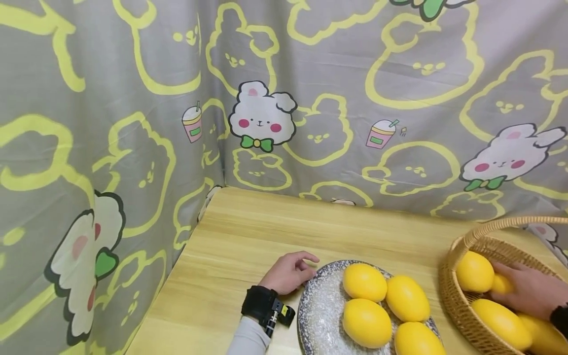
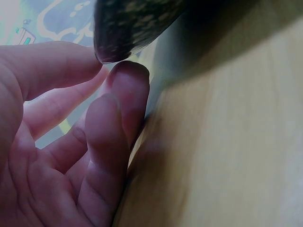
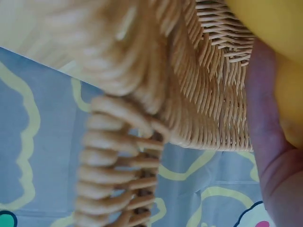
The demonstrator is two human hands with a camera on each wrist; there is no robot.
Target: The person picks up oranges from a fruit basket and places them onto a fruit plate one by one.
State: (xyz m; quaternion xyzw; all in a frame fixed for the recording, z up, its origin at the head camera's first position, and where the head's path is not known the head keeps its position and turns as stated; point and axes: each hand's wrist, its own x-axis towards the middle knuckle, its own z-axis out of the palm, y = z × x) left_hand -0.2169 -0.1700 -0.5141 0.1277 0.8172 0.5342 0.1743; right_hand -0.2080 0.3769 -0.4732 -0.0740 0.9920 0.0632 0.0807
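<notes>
Wicker basket [image 1: 457, 296], right of speckled plate [image 1: 319, 305]: right hand [image 1: 530, 291] inside, fingers curled on a lemon [image 1: 502, 284]. Left hand [image 1: 288, 272], fingers loose, touches plate rim; left wrist view alone shows fingertips [image 2: 125, 90] under that rim.

Head camera looks down over the table [image 1: 248, 236]; wrist cameras sit close, perhaps blurred.

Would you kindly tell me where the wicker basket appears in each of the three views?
Head: the wicker basket sits at the lower right, holding lemons.
Left wrist: not in view.
Right wrist: its woven wall and handle fill the frame.
Shared landmark: the right hand inside the basket, seen in both.
</notes>
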